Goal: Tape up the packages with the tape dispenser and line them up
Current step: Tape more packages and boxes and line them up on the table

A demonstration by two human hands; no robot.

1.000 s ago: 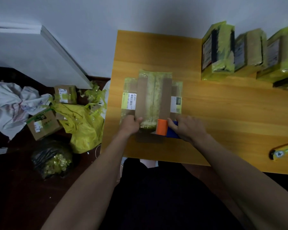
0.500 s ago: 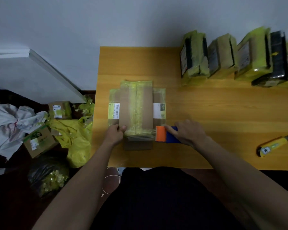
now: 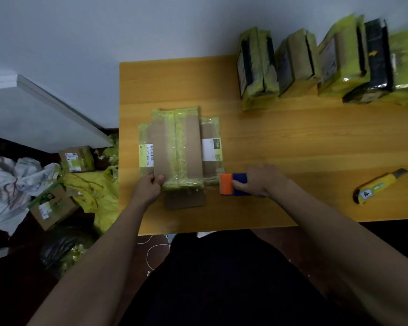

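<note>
tape dispenser (image 3: pixel 233 184) moved right, off package (image 3: pixel 180 149)

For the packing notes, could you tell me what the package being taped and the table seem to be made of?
Package: brown cardboard, matte, under glossy yellow-green tape that glints. Table: wood or wood-look laminate, smooth orange-brown with grain lines; which one is unclear.

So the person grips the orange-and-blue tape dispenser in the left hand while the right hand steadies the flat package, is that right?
No, the hands are swapped. In the head view, the right hand grips the orange-and-blue tape dispenser, while the left hand steadies the flat package.
</note>
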